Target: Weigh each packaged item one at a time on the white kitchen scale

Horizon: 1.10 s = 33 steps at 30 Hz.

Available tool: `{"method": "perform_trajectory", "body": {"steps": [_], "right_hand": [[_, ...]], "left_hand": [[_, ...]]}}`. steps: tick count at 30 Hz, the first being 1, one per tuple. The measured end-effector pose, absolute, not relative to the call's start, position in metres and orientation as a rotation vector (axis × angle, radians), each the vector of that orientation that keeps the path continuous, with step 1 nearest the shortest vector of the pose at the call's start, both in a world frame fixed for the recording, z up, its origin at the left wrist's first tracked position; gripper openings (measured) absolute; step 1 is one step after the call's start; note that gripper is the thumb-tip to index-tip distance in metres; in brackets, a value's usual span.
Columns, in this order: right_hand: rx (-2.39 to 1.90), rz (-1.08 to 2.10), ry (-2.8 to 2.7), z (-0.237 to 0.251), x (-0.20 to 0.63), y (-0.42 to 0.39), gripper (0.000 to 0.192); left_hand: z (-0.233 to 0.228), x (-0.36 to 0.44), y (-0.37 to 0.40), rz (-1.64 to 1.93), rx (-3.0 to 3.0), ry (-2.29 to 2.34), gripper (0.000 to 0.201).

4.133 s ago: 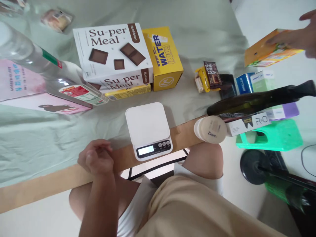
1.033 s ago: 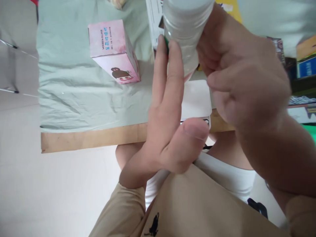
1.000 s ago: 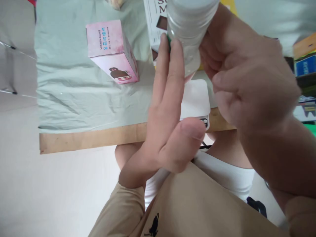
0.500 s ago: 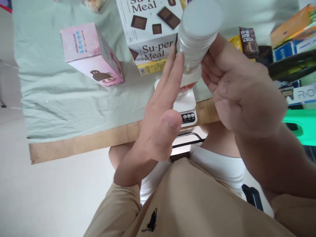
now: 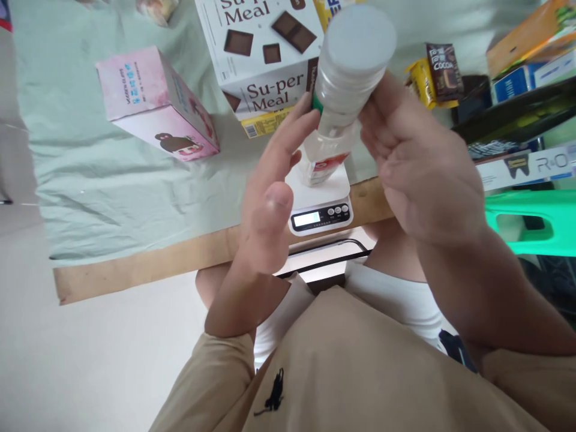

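Note:
A clear plastic bottle (image 5: 335,135) with a broad white lid (image 5: 360,39) stands nearly upright on a white kitchen scale (image 5: 294,191). A red label shows low on its side, and its base rests on the scale's plate. On the left of the bottle is my left hand (image 5: 272,192), fingers stretched out and thumb apart. My right hand (image 5: 418,165) is on the other side, its fingers extended and loosely bent beside the bottle. Whether fingertips touch the bottle is hard to tell. The scale's display (image 5: 306,219) is lit, but its reading is too bright to make out.
Behind the bottle is a white Su-per Meal box (image 5: 274,90) above a yellow pack (image 5: 263,124). A pink box (image 5: 157,108) stands left. At right are a brown cocoa packet (image 5: 444,72), several other packs and a green plastic object (image 5: 531,204). A wooden edge (image 5: 148,267) borders the table.
Both hands have opened away from the bottle, the left one shifting left. More of the scale, with its lit display, now shows. The whole view has shifted slightly.

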State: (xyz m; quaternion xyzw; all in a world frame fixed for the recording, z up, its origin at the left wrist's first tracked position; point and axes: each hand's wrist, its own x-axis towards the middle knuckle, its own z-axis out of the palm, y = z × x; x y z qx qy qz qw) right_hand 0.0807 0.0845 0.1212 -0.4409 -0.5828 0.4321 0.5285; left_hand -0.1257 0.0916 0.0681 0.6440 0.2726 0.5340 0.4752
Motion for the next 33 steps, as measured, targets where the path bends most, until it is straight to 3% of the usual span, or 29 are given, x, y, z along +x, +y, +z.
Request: {"method": "perform_trajectory", "body": {"steps": [3, 6, 8, 11, 17, 24, 28, 33], "right_hand": [[-1.008, 1.123, -1.329, 0.104, 0.092, 0.069, 0.07], [-1.069, 0.882, -1.063, 0.066, 0.1, 0.058, 0.047], [-1.052, 0.764, -0.975, 0.035, 0.101, 0.058, 0.03], [-1.029, 0.71, -0.997, -0.001, 0.096, 0.066, 0.021], [-1.005, 0.664, -1.089, -0.017, 0.097, 0.078, 0.037], [-1.008, 0.756, -1.019, -0.015, 0.104, 0.082, 0.037], [-1.005, 0.753, -1.005, -0.021, 0.106, 0.083, 0.045], [-1.028, 0.729, -1.042, -0.024, 0.106, 0.08, 0.043]], "left_hand": [[0.071, -0.123, 0.088, 1.492, 1.475, 0.77, 0.052], [0.064, -0.121, 0.093, 1.719, 1.404, 0.861, 0.035], [0.053, -0.123, 0.099, 1.809, 1.379, 0.879, 0.043], [0.03, -0.129, 0.102, 1.807, 1.412, 0.915, 0.056], [0.006, -0.142, 0.091, 1.638, 1.527, 1.044, 0.07], [-0.003, -0.146, 0.099, 1.437, 1.694, 0.949, 0.077], [-0.012, -0.145, 0.102, 1.432, 1.834, 0.832, 0.075], [-0.011, -0.143, 0.104, 1.401, 1.973, 0.691, 0.071]]}}
